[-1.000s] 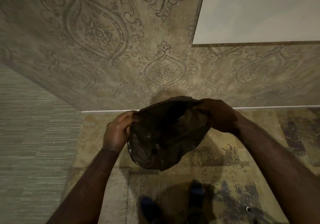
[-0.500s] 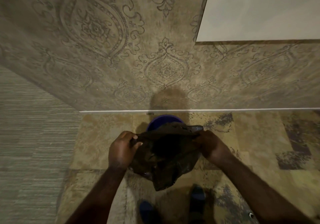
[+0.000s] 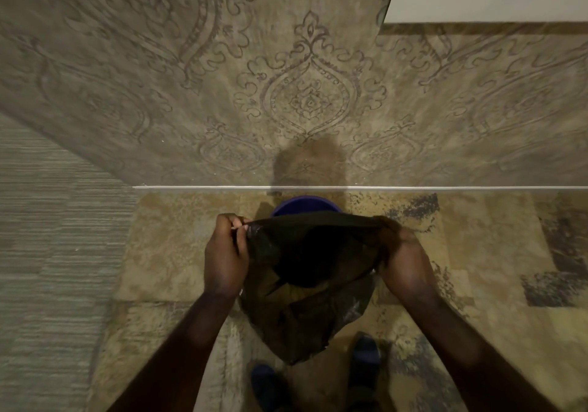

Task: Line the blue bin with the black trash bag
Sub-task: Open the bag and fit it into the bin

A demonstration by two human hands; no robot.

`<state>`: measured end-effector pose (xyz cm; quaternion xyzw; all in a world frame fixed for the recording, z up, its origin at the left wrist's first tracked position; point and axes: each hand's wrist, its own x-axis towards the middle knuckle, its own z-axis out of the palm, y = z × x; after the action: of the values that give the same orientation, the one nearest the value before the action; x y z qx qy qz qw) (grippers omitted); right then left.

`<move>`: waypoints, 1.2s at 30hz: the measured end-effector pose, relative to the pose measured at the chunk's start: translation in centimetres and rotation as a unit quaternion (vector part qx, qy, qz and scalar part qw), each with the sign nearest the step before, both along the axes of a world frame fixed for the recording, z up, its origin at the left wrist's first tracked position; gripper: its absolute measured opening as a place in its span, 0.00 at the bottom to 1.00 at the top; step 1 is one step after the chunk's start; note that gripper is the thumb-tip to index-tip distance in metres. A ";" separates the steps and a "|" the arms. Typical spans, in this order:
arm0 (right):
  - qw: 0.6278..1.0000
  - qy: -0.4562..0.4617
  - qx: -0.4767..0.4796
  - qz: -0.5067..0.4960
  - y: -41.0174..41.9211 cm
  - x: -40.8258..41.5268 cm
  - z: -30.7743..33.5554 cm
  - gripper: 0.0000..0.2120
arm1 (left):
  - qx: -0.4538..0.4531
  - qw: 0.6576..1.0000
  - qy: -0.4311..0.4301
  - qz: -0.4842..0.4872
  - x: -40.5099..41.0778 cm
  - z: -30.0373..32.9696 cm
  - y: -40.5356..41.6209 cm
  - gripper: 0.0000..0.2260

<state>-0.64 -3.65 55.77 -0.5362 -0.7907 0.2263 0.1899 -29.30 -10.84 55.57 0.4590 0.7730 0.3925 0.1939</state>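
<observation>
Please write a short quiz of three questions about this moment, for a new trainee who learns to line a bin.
1. True or false: the black trash bag already sits inside the blue bin.
2. Which hands hold the bag's open edge? A) left only B) right only C) both
3. Where does the bin stand?

Key
1. False: it hangs above the floor, in front of the bin.
2. C: left hand and right hand pull the opening apart.
3. On the patterned carpet, against the wall.

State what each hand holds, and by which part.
Both the left hand and right hand grip the black trash bag by opposite sides of its open rim.
</observation>
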 end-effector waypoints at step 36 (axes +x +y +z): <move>0.980 -0.029 -0.188 0.059 12.0 -1.6 -24.3 0.26 | -0.092 0.977 0.044 -0.188 -2.8 -26.4 9.1 0.18</move>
<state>-2.21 8.35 31.45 -0.5208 -0.7697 0.3660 0.0489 -32.08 -1.70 29.13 0.5932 0.7135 0.2560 0.2712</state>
